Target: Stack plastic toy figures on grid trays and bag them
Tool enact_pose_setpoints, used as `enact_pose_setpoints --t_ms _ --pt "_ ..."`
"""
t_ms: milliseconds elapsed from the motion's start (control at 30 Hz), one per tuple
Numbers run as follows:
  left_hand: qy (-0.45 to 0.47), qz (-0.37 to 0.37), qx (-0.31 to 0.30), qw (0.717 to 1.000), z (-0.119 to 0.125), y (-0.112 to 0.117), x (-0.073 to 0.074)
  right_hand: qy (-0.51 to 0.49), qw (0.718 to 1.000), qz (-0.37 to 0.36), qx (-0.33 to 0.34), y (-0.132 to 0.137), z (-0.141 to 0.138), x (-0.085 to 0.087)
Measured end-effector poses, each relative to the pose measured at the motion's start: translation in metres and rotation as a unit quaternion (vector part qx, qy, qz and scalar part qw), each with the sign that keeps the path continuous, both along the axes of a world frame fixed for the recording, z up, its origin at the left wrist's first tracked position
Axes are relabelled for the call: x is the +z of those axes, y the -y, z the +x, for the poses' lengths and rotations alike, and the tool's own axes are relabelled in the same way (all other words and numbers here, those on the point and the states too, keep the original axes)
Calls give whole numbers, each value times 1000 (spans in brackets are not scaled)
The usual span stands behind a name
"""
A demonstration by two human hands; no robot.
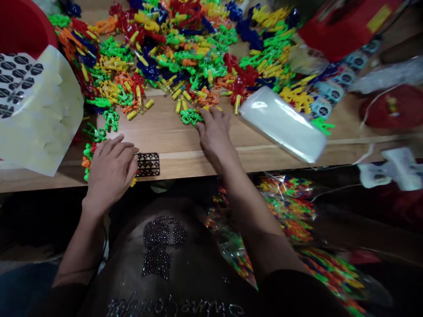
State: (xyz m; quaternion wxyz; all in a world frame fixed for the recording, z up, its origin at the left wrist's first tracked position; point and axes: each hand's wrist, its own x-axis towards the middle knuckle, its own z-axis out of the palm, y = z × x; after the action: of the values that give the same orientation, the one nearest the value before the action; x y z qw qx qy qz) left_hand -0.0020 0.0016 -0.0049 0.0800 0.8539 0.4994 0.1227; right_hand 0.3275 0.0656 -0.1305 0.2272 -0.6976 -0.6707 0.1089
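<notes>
My left hand point(112, 169) lies palm down at the table's front edge, fingers stretched out, over a small row of green, orange and red plastic pieces point(87, 160). Just right of it is a flat black plastic grid point(148, 164), its left end partly under the fingers. My right hand point(216, 134) reaches to the near edge of a heap of colourful plastic toys point(185, 48). Its fingers are apart and bent downward. Beside its thumb sits a bright green plastic toy figure point(191, 116); whether the fingertips touch anything is hard to see.
On the left stand a red tub point(29, 22) and a yellowish sheet point(62, 105). To the right lie a stack of clear plastic bags point(284, 125), a strip of blue printed labels point(330, 90) and a red device point(350, 26). Filled bags point(291, 207) rest below the table.
</notes>
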Motion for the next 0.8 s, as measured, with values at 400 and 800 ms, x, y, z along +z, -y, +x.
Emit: enact_pose_setpoints --t_ms 400,800 --pt "-4 -20 2 1000 2 0 4 -184 968 -48 161 -13 -89 30" --pt "-13 -54 12 998 2 0 9 -95 943 -25 318 -28 -61 10"
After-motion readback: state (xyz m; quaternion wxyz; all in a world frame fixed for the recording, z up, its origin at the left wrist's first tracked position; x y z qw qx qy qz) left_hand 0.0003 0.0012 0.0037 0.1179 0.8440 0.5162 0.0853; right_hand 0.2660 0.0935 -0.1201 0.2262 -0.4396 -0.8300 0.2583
